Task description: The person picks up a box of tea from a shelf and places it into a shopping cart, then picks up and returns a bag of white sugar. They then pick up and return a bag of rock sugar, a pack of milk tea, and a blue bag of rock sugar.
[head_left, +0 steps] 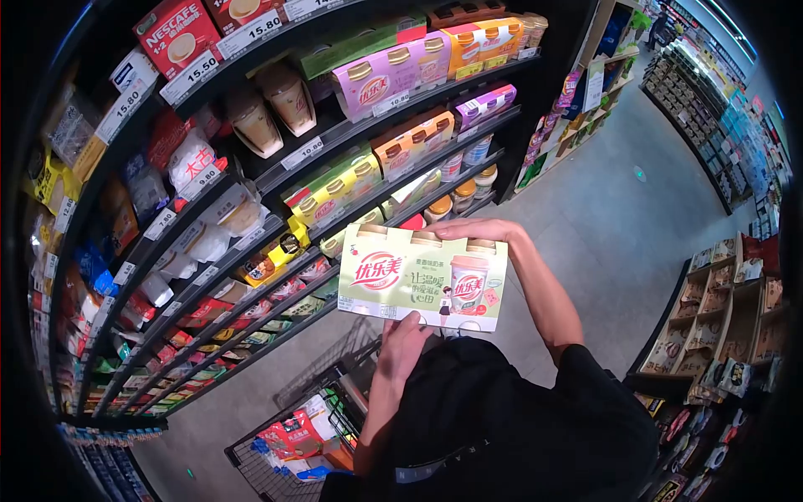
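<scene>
A pale green multi-pack of milk tea cups [422,276] is held up in front of me, its printed front facing me. My right hand [477,229] reaches round the right side and lies over the top edge, fingers pointing left. At the bottom edge, my left hand [403,345] grips from below with the thumb on the front; its other fingers are largely hidden. Cup lids show through cut-outs along the top of the sleeve. Beyond the pack, shelves hold similar packs: purple [393,77], orange [416,144] and yellow [336,188].
Tall shelving [276,171] with price tags runs along my left. A shopping cart [284,477] with several packaged goods stands at lower left. Grey floor [619,197] stretches ahead to the right. Wooden display bins [698,314] stand on the right, and a person [663,29] is far off.
</scene>
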A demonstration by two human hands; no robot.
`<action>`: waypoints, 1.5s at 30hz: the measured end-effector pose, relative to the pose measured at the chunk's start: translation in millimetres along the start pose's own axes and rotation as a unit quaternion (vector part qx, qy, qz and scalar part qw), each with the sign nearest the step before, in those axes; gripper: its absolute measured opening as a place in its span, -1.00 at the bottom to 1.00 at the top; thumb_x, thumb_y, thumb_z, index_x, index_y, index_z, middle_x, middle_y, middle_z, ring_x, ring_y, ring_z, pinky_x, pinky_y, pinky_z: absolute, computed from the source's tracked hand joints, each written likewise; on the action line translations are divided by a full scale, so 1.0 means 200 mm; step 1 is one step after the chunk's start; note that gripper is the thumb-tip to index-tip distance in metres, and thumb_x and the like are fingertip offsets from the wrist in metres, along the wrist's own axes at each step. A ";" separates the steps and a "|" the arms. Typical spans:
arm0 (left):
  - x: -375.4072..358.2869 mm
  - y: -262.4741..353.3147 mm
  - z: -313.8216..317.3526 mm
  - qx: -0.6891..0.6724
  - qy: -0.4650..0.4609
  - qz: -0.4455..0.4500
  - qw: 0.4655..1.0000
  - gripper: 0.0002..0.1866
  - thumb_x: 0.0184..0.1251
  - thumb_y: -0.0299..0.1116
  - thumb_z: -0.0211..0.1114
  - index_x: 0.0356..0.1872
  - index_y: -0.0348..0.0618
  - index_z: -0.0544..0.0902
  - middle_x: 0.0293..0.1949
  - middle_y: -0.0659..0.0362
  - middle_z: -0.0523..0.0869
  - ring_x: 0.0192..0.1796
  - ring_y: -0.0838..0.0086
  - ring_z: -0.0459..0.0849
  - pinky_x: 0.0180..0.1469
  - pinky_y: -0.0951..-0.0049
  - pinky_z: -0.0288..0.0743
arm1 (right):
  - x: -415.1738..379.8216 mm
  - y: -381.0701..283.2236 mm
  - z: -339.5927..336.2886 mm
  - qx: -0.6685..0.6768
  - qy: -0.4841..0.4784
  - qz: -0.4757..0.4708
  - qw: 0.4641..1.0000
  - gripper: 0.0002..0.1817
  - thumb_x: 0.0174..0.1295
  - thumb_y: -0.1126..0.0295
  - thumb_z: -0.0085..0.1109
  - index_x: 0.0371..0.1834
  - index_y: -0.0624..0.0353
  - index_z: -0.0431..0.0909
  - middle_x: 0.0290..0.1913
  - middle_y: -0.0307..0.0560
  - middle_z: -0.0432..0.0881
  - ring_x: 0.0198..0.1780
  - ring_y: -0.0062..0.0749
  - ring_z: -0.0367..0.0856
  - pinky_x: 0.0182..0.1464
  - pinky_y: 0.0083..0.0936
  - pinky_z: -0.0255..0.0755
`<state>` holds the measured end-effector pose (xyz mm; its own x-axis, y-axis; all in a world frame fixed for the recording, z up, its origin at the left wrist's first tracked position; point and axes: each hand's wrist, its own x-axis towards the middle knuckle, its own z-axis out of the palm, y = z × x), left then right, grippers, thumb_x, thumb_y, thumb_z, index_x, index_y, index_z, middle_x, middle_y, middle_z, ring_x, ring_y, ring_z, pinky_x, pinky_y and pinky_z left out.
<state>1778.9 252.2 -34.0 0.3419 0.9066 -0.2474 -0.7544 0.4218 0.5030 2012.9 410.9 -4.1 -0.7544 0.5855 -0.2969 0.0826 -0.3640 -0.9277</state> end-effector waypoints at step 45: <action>1.05 -0.11 -1.35 -0.154 0.264 0.125 0.944 -0.58 0.39 -0.27 0.23 0.22 -0.06 0.44 0.23 0.26 0.55 0.33 0.41 0.44 0.43 0.04 0.14 | 1.05 1.19 -0.41 0.309 0.247 0.025 0.918 -0.16 0.24 0.42 0.29 0.48 0.08 -0.08 0.16 0.09 0.51 0.09 -0.25 0.62 0.04 -0.38 0.65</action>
<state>1716.9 429.8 -320.5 -0.1340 0.8097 -0.5714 -0.9294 0.0974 0.3560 1927.3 505.7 -305.7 -0.3600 0.7578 -0.5441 -0.3913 -0.6521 -0.6493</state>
